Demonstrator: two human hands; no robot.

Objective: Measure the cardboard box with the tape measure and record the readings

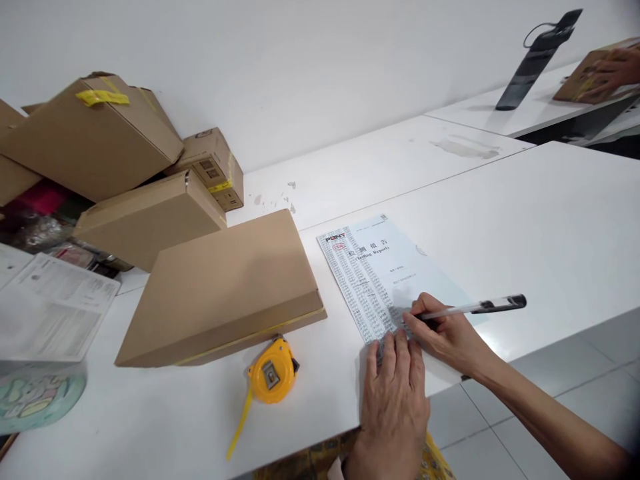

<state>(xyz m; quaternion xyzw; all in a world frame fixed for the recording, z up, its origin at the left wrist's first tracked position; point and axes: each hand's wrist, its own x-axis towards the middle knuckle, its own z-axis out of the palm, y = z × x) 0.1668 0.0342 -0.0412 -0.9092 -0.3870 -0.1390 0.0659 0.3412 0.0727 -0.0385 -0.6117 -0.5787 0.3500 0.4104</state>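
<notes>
A printed report sheet [385, 270] with a column of small figures lies on the white table [550, 220]. My right hand [447, 333] is closed on a clear pen with a black cap [475, 307], its tip down on the sheet's lower left part. My left hand [395, 390] lies flat with fingers stretched out, pressing the near corner of the sheet. A yellow tape measure [271, 377] with its tape pulled out a little sits left of my left hand. A flat cardboard box [225, 290] lies just beyond the tape measure.
Several more cardboard boxes [95, 133] are piled at the back left. Printed papers [50, 307] and a pale green round object [35, 393] lie at the left edge. At far right, another person's hand [607, 73] rests on a box beside a black stand [537, 57].
</notes>
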